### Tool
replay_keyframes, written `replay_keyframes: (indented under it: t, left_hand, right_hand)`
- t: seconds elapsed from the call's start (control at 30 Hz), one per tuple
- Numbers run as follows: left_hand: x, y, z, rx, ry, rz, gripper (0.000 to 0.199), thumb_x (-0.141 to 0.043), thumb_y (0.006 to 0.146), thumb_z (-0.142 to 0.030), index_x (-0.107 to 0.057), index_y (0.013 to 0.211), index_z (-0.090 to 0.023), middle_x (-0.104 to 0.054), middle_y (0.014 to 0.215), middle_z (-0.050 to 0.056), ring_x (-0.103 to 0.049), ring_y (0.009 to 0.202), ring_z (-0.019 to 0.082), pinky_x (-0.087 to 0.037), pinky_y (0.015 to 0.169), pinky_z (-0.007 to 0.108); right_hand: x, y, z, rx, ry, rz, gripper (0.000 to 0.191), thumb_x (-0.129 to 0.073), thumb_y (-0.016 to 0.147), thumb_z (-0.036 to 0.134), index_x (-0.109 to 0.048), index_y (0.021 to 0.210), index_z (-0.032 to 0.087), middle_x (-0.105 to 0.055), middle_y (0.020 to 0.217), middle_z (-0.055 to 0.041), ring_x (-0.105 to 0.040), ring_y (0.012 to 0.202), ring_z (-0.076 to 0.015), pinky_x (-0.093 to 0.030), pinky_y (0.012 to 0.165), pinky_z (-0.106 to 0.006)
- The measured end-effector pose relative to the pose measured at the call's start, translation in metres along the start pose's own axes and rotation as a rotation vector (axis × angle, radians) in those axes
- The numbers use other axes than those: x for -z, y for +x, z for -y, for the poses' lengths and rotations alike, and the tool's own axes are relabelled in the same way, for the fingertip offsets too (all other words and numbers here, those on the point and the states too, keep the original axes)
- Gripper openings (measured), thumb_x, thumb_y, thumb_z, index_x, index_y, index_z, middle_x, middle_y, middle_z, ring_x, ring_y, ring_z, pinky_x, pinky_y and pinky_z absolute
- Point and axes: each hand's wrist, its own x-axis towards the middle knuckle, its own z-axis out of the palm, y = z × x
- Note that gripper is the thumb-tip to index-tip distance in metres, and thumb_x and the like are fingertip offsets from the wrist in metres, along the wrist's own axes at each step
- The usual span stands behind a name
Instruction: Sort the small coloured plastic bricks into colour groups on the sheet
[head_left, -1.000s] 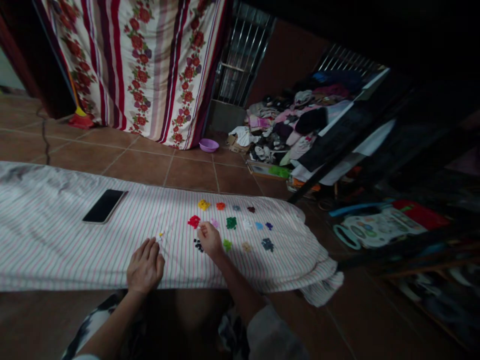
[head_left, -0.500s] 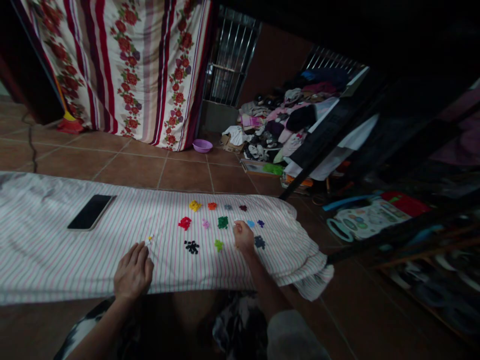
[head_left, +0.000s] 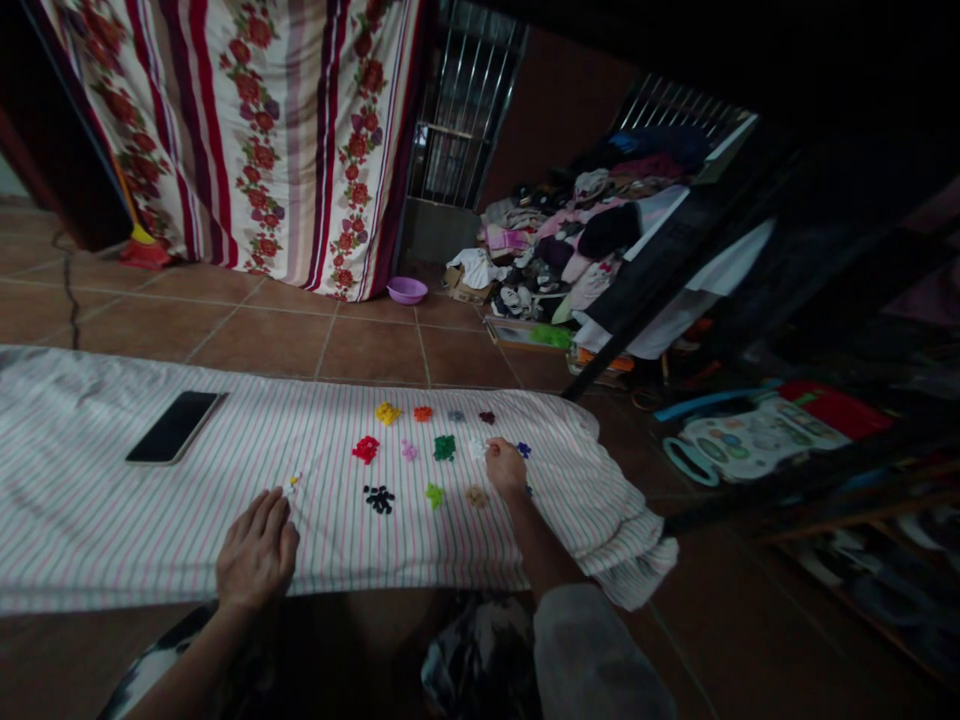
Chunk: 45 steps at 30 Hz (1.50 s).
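My left hand (head_left: 255, 545) lies flat on the striped cloth (head_left: 172, 520), fingers stretched towards a few tiny yellow and white pieces (head_left: 293, 482). Curled with its fingertips together, my right hand (head_left: 507, 466) is just right of a white pile (head_left: 478, 446); whatever it pinches is hidden. Small piles sorted by colour surround it: green (head_left: 444, 448), tan (head_left: 476, 495), lime (head_left: 434, 495), dark brown (head_left: 487, 417), grey (head_left: 456, 415) and dark blue (head_left: 523, 450). Farther left are black (head_left: 379, 499), pink (head_left: 409, 450), red (head_left: 366, 449), orange (head_left: 423, 413) and yellow (head_left: 387, 413) piles.
A dark-screened phone (head_left: 176, 428) rests on the cloth at the left. Beyond, a purple basin (head_left: 406, 291) stands on the tiled floor near a floral curtain (head_left: 307, 150). Heaped clothes (head_left: 555, 235) lie farther back, and a dark slanted post (head_left: 600, 368) rises at the right.
My right hand has shifted right, uncovering the white and tan piles and covering the light blue pile and most of the dark grey one. My left hand stays flat on the cloth.
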Motion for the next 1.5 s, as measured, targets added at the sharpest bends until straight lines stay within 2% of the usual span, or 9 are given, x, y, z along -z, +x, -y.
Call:
replay_keyframes:
  t: [0.3, 0.5, 0.87, 1.17, 1.33, 1.5]
  left_hand:
    - [-0.001, 0.0, 0.0, 0.0, 0.014, 0.009, 0.03, -0.041, 0.088, -0.026, -0.058, 0.108, -0.011, -0.065, 0.116, 0.017, -0.058, 0.112, 0.031, -0.046, 0.089, 0.043]
    - [-0.002, -0.001, 0.001, 0.008, 0.003, 0.017, 0.032, -0.041, 0.088, -0.027, -0.06, 0.108, -0.011, -0.065, 0.117, 0.017, -0.057, 0.114, 0.03, -0.045, 0.092, 0.043]
    - [-0.002, -0.002, 0.002, 0.011, 0.013, 0.014, 0.031, -0.042, 0.088, -0.026, -0.06, 0.107, -0.01, -0.065, 0.118, 0.017, -0.057, 0.114, 0.03, -0.045, 0.092, 0.042]
    - [-0.002, -0.002, 0.002, 0.013, 0.016, -0.012, 0.029, -0.043, 0.088, -0.025, -0.059, 0.107, -0.011, -0.065, 0.117, 0.017, -0.058, 0.114, 0.03, -0.047, 0.09, 0.042]
    - [-0.002, -0.002, 0.003, 0.028, 0.012, 0.0, 0.03, -0.043, 0.087, -0.025, -0.06, 0.107, -0.01, -0.065, 0.118, 0.016, -0.057, 0.114, 0.03, -0.046, 0.091, 0.042]
    - [-0.001, -0.002, 0.003, 0.067, 0.006, 0.036, 0.03, -0.044, 0.087, -0.024, -0.062, 0.108, -0.011, -0.065, 0.12, 0.014, -0.057, 0.115, 0.029, -0.046, 0.092, 0.041]
  right_hand:
    - [-0.008, 0.003, 0.0, 0.029, -0.021, 0.033, 0.036, -0.045, 0.08, 0.005, -0.072, 0.1, 0.018, -0.073, 0.098, -0.009, -0.067, 0.091, -0.0194, -0.047, 0.081, -0.027]
    - [-0.005, 0.002, -0.001, 0.034, -0.011, 0.049, 0.039, -0.044, 0.082, 0.004, -0.069, 0.109, 0.014, -0.072, 0.105, -0.0108, -0.066, 0.099, -0.0199, -0.047, 0.088, -0.027]
    - [0.0, -0.003, 0.002, 0.022, -0.005, 0.063, 0.04, -0.042, 0.082, 0.004, -0.067, 0.112, 0.013, -0.071, 0.108, -0.0116, -0.065, 0.103, -0.0193, -0.046, 0.092, -0.026]
    - [0.0, -0.014, 0.005, 0.069, 0.03, -0.057, 0.039, -0.042, 0.078, 0.008, -0.069, 0.104, 0.013, -0.07, 0.101, -0.0118, -0.064, 0.095, -0.0202, -0.047, 0.087, -0.028]
    - [-0.004, -0.023, 0.025, 0.182, 0.132, -0.114, 0.034, -0.04, 0.08, 0.015, -0.07, 0.097, 0.016, -0.07, 0.095, -0.0103, -0.062, 0.089, -0.0201, -0.047, 0.085, -0.031]
    - [-0.015, -0.041, 0.068, 0.349, 0.295, -0.055, 0.031, -0.042, 0.079, 0.02, -0.071, 0.091, 0.018, -0.069, 0.091, -0.0094, -0.062, 0.085, -0.0197, -0.049, 0.084, -0.032]
